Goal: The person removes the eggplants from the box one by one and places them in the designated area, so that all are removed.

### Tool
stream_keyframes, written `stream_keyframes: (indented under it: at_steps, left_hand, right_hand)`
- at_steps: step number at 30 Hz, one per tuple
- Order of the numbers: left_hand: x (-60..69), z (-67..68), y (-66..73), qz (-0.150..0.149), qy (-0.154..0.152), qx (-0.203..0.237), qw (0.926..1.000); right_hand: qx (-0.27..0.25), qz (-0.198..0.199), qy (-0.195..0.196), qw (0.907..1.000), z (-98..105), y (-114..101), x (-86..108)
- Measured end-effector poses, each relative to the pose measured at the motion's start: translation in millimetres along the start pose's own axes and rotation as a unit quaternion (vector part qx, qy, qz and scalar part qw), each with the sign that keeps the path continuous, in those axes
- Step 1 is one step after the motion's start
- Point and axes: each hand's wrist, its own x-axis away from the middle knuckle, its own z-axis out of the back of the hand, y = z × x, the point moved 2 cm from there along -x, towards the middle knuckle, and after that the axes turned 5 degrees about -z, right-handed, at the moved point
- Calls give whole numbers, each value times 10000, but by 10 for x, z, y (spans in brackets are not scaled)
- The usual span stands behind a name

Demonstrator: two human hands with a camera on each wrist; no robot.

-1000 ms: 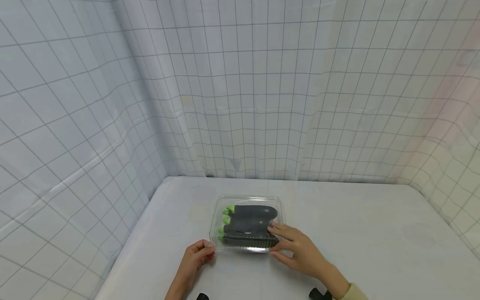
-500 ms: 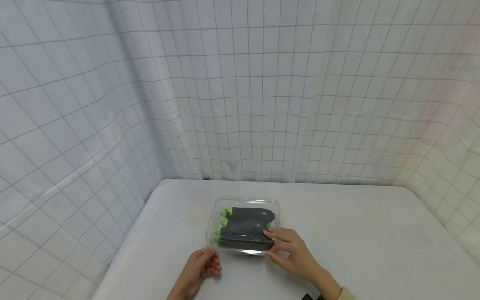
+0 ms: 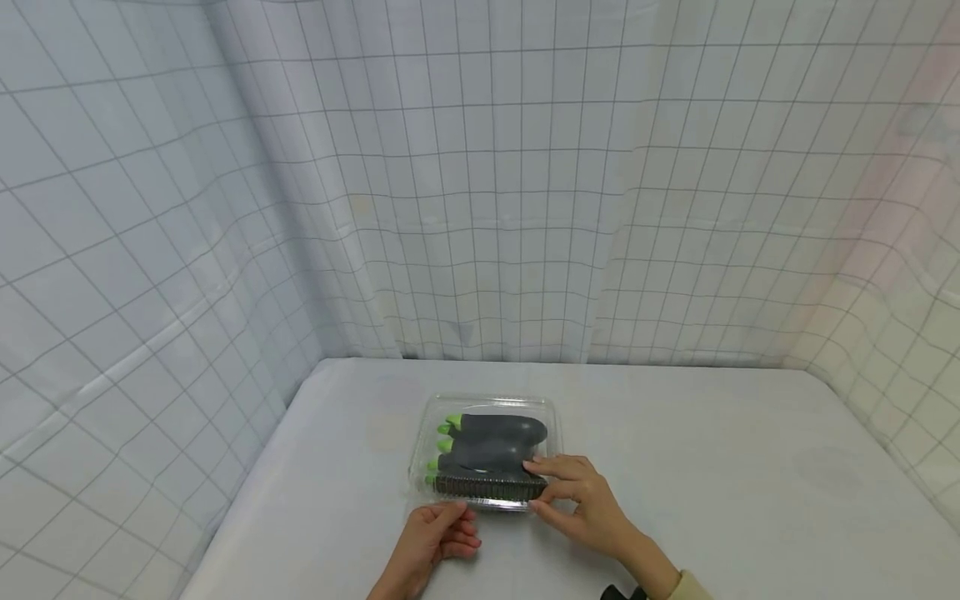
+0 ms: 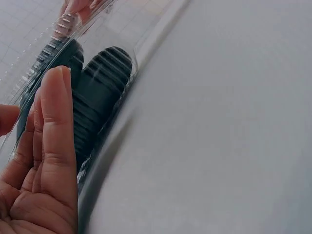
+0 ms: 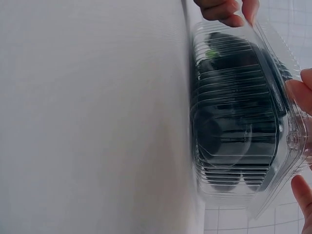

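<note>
In the head view a clear plastic container (image 3: 491, 401) lies on the white table with several dark eggplants (image 3: 498, 430) inside, their green stems to the left. Its lid lies over them. My left hand (image 3: 429, 548) is at the near rim, left of its middle; the left wrist view has the rim between thumb and fingers (image 4: 56, 114). My right hand (image 3: 592, 510) pinches the near right corner with thumb and index finger, other fingertips resting on the lid. The ribbed side wall (image 5: 234, 112) shows in the right wrist view.
The white table (image 3: 720, 467) extends to both sides of the container. White curtains with a dark grid (image 3: 480, 208) hang behind it and along both sides. A black object (image 3: 622, 593) shows beside the right wrist at the bottom edge.
My left hand has left the container's near left corner and moved right along the near rim. My right hand keeps its place at the right corner.
</note>
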Motion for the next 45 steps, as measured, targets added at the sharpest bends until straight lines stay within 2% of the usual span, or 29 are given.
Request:
stream_keyframes:
  at_steps: [15,25,33,39,45]
  left_hand:
    - [-96,-346,-113,75,-147,214,9996]
    - [-141,-510,-179,114,-416,498,9978]
    - [-164,-542,-208,-33,-468,441,9979]
    - [-164,-539,-193,-113,-533,259,9982]
    - [-157,-531,-192,-164,-584,149,9980]
  right_hand:
    - [-29,-76,19,10000,-6,50,11]
    - [-81,199,225,9995,1,25,3]
    - [-64,107,90,9999,-18,-4,-9]
    - [93,292,10,9995,11,-7,-8]
    - [34,251,-356,9990,41,26,14]
